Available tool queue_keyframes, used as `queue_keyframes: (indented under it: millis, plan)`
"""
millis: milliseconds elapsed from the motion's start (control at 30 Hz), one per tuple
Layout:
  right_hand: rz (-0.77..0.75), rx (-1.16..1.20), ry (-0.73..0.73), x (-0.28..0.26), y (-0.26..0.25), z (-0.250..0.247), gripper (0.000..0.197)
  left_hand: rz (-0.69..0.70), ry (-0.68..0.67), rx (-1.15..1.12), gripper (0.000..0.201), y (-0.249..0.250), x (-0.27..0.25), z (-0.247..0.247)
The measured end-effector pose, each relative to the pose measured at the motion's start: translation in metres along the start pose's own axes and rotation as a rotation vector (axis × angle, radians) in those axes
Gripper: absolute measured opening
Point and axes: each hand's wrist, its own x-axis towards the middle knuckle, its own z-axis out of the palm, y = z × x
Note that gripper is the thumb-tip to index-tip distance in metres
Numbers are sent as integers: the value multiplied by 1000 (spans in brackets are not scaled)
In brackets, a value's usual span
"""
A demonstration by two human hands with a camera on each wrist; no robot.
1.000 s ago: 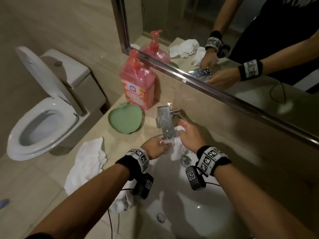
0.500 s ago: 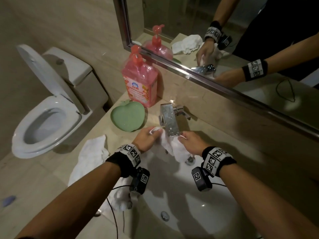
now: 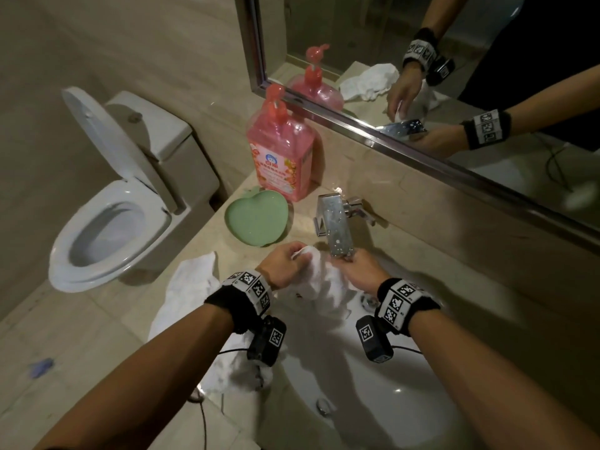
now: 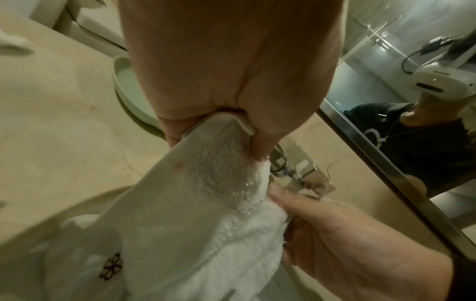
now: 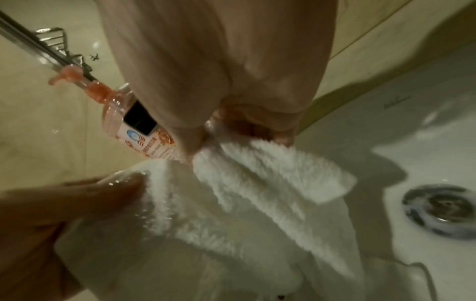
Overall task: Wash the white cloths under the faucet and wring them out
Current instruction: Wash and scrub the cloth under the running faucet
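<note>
A wet white cloth (image 3: pixel 319 280) hangs between both hands under the chrome faucet (image 3: pixel 336 227), over the white sink (image 3: pixel 373 401). My left hand (image 3: pixel 285 259) pinches its upper left corner; the left wrist view shows that corner (image 4: pixel 219 146) between thumb and fingers (image 4: pixel 260 142). My right hand (image 3: pixel 357 271) grips the other edge just below the spout, and the right wrist view shows the cloth (image 5: pixel 257 183) bunched in its fingers (image 5: pixel 190 142). Water glistens on the cloth. A second white cloth (image 3: pixel 194 277) lies on the counter to the left, and a third (image 3: pixel 240 368) sits bunched at the basin's left rim.
A pink soap pump bottle (image 3: pixel 281 151) and a green apple-shaped dish (image 3: pixel 256 220) stand on the beige counter left of the faucet. The sink drain (image 5: pixel 440 211) lies right of the cloth. A toilet (image 3: pixel 107 228) with raised lid is at left. A mirror (image 3: pixel 454 76) runs behind.
The hands moved apart, the left hand drawing its corner of the cloth to the left, so the cloth is spread wider under the spout. The head view shifted slightly.
</note>
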Motion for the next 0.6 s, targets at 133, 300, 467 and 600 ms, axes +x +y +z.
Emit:
queue_keyframes:
  millis: [133, 300, 467, 600]
  plan:
    - [-23, 27, -13, -6, 10, -14, 36, -11, -88, -14, 21, 9, 15, 26]
    - [-49, -59, -5, -10, 25, -20, 19, 28, -244, -22, 27, 23, 29, 49]
    - [-107, -237, 128, -4, 34, -20, 34, 9, -176, -86, 22, 20, 43, 46]
    - [-71, -132, 76, 3, 34, -24, 31, -43, -169, 30, 31, 8, 44, 40]
